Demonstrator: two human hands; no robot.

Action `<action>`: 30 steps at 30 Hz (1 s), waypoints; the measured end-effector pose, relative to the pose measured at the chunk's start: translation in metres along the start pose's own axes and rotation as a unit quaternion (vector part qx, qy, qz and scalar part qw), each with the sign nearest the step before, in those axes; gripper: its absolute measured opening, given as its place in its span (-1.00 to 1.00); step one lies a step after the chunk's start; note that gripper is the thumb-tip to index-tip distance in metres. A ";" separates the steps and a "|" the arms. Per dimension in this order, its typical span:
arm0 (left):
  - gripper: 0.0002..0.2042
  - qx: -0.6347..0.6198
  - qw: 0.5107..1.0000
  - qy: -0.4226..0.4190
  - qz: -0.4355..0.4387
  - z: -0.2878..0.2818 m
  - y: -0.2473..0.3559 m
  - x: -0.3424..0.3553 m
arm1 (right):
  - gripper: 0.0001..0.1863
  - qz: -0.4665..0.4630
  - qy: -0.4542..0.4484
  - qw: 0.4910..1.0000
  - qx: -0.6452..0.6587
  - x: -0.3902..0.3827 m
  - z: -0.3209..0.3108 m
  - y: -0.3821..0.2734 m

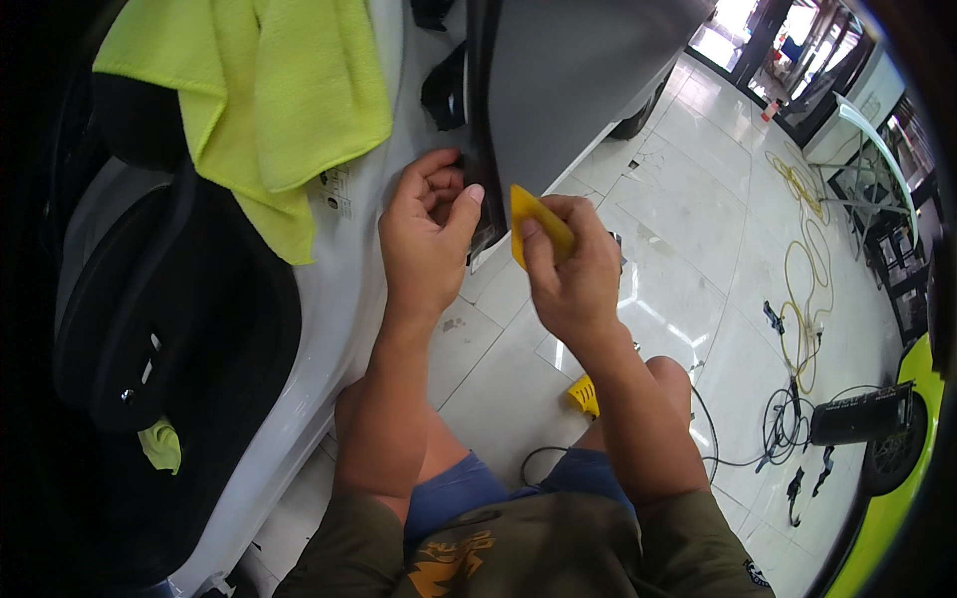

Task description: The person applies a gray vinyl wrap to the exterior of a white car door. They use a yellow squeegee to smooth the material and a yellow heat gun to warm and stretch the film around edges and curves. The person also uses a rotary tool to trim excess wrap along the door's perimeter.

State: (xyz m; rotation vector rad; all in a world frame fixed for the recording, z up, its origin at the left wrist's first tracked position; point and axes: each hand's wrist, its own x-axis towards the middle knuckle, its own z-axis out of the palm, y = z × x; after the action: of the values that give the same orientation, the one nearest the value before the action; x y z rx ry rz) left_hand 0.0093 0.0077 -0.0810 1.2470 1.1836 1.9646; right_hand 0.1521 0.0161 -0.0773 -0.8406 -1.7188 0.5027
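Observation:
A grey car door [578,90] stands ajar beside a white car body [334,299]. At the lower part of the door's black edge [485,159], my left hand [429,234] has its fingers curled, with the thumb against the edge. What lies under those fingers is partly hidden. Just right of the edge, my right hand [578,264] pinches a flat yellow squeegee [543,227] between thumb and fingers. The squeegee's tip points up, close to the door but seemingly apart from it. A lime-green microfibre cloth [289,100] drapes over the car body at upper left.
A yellow vented tool [585,396] is partly hidden by my right leg, near a black cable. Yellow hose [812,259], coiled cables and a black box-like object [862,414] lie to the right on the tiled floor [678,239]. A lime-green car [897,498] borders the lower right.

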 end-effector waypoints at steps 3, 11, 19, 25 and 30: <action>-0.63 0.016 1.000 -0.010 -0.018 0.000 -0.002 -0.004 | -0.83 -0.020 0.010 1.000 -0.012 0.000 0.011 0.000; -0.65 0.025 1.000 -0.001 0.014 -0.003 -0.011 -0.008 | -0.83 -0.080 0.051 0.986 -0.138 0.007 0.029 0.001; -0.59 0.015 0.998 -0.048 -0.035 -0.009 -0.015 -0.005 | -0.85 0.005 -0.024 1.000 -0.004 0.005 -0.001 0.003; -0.53 0.036 0.996 -0.067 -0.048 -0.015 -0.016 -0.011 | -0.86 0.007 0.048 0.999 -0.016 -0.024 0.019 0.025; -0.56 0.027 0.999 -0.034 -0.007 -0.011 -0.024 -0.015 | -0.85 -0.004 0.054 0.998 -0.037 -0.024 0.032 0.025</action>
State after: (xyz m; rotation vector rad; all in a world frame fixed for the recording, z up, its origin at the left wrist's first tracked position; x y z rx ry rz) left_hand 0.0058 0.0032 -0.1112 1.3195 1.2150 1.8767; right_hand 0.1319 0.0175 -0.1198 -0.8962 -1.6495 0.3832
